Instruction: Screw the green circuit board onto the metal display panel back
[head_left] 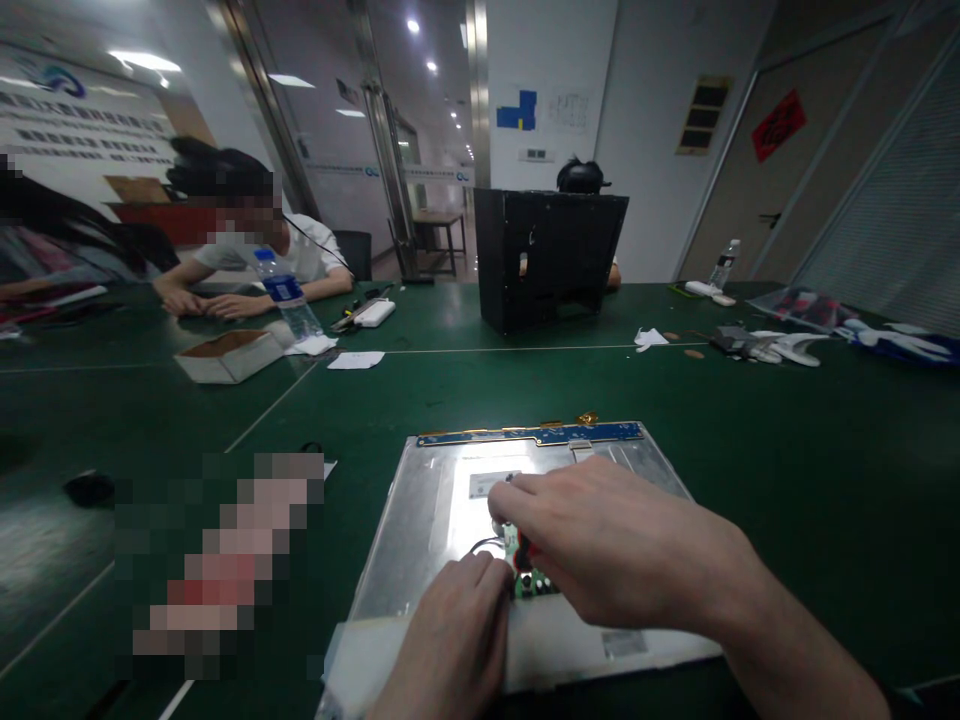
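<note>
A flat silver metal panel lies on the green table, with a blue circuit strip along its far edge. Near its middle sits a small green circuit board, partly covered by my hands. My right hand reaches over the board with curled fingers, closed round a red and black object that is mostly hidden. My left hand rests at the board's left side, its fingers bent together near a dark wire; what they hold, if anything, is hidden.
A black box-like case stands across the table, a person behind it. At the left are an open carton, a water bottle and a seated person. White gloves lie at the right.
</note>
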